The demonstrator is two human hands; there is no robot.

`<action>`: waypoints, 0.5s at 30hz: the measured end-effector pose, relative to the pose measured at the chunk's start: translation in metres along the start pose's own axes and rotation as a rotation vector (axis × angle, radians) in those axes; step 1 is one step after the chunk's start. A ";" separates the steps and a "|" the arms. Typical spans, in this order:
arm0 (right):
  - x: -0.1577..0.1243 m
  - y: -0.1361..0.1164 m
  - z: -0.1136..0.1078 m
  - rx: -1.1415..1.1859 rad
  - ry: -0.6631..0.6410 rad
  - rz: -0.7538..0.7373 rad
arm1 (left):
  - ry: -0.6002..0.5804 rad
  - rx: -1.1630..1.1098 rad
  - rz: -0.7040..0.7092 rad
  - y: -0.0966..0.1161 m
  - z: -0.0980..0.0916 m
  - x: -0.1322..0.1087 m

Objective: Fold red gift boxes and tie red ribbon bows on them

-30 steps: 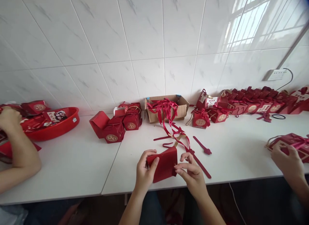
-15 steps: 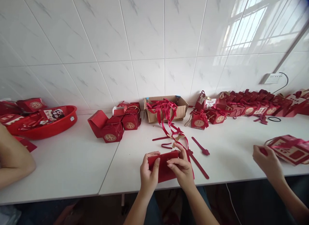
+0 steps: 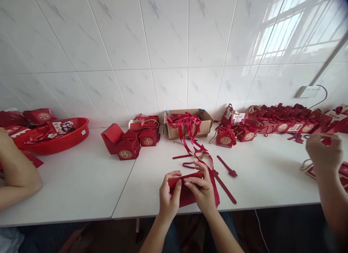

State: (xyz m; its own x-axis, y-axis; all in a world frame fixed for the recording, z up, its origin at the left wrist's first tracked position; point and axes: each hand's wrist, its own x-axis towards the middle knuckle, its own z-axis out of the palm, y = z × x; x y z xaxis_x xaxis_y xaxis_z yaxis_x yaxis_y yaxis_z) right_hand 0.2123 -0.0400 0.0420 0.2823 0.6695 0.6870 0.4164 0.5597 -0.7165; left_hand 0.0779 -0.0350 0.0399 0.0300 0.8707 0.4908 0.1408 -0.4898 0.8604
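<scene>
Both my hands grip a small red paper box [image 3: 185,195] at the near edge of the white table [image 3: 81,180]. My left hand [image 3: 169,196] holds its left side with the thumb on top. My right hand [image 3: 201,189] closes over its right top edge. A red ribbon [image 3: 202,155] trails from the cardboard box [image 3: 187,123] down past my right hand. Loose dark red strips [image 3: 227,166] lie just right of my hands.
A group of folded red boxes [image 3: 130,139] stands behind to the left, and a long row of finished ones [image 3: 274,122] runs along the wall at right. A red basin [image 3: 54,137] sits far left. Other people's arms [image 3: 16,173] and hand [image 3: 324,151] are at both sides.
My right hand came onto the box's top edge and both hands closed in on it, the box now lower and flatter. The person at right lifted a hand off their box.
</scene>
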 end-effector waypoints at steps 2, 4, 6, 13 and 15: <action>-0.002 -0.002 0.000 0.008 0.010 0.006 | -0.013 -0.032 0.031 -0.001 -0.001 -0.003; -0.004 -0.004 0.000 0.021 0.019 0.011 | -0.026 -0.054 0.067 -0.002 -0.002 -0.006; -0.007 -0.005 -0.002 0.047 0.039 0.029 | -0.041 -0.062 0.116 -0.003 -0.003 -0.009; -0.010 -0.007 -0.011 0.271 -0.139 0.217 | -0.067 0.032 0.245 0.000 -0.002 -0.011; -0.010 -0.010 -0.013 0.264 -0.082 0.188 | -0.038 0.148 0.250 0.001 -0.003 -0.009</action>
State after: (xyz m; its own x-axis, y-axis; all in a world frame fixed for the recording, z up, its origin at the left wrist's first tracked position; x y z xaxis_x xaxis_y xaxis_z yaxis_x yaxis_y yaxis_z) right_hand 0.2171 -0.0585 0.0442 0.2578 0.8045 0.5352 0.1220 0.5223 -0.8440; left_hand 0.0751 -0.0436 0.0372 0.1190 0.7260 0.6773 0.2668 -0.6804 0.6825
